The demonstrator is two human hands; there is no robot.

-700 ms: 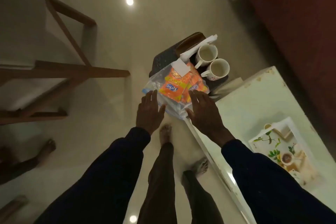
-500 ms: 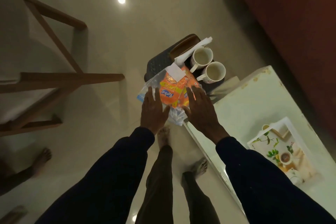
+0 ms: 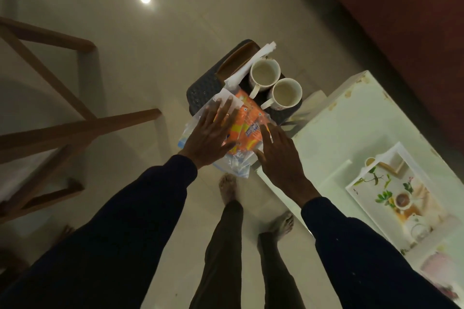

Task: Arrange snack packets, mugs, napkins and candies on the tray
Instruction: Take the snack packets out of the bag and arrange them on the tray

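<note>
Hands (image 3: pixel 247 144) flat, fingers spread, over snack packets (image 3: pixel 247 130).

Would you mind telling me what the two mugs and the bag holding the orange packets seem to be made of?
The two white mugs look like glazed ceramic: thick rims, smooth pale surfaces. The clear bag of orange snack packets looks like thin glossy plastic: see-through, crinkled, catching light.

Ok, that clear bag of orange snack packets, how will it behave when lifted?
The bag is probably floppy: its thin plastic is crumpled and overhangs the stool. The packets inside lie loose, so they may slide to one end. Likely light; both open hands, left and right, should support it.
</note>
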